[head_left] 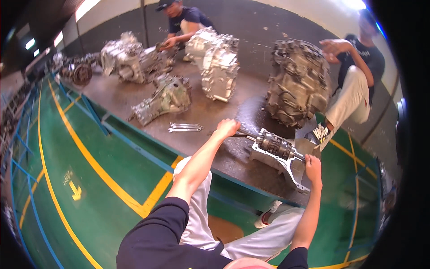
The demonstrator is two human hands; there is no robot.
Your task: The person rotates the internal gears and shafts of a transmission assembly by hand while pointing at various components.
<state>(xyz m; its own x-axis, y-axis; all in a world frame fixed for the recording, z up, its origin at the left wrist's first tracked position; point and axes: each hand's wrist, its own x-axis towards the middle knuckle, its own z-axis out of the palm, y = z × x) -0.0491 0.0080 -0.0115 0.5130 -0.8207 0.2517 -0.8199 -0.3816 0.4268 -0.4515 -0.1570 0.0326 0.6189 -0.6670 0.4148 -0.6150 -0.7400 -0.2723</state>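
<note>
A gear shaft assembly (273, 144) with stacked dark gears rests in an open aluminium housing half (292, 177) at the metal bench's front edge. My left hand (228, 127) is closed around the long left end of the shaft, out past the housing. My right hand (312, 167) grips the shorter right end of the shaft, beside the housing's right side. Several combination wrenches (184, 127) lie side by side on the bench to the left of my left hand.
Gearbox casings (217, 67), (165, 98) and a large dirty transmission (293, 83) stand on the bench (121, 101). A co-worker (181, 24) handles parts at the back. Another person (354, 71) sits at the right, one shoe near the housing. Green floor with yellow lines runs below.
</note>
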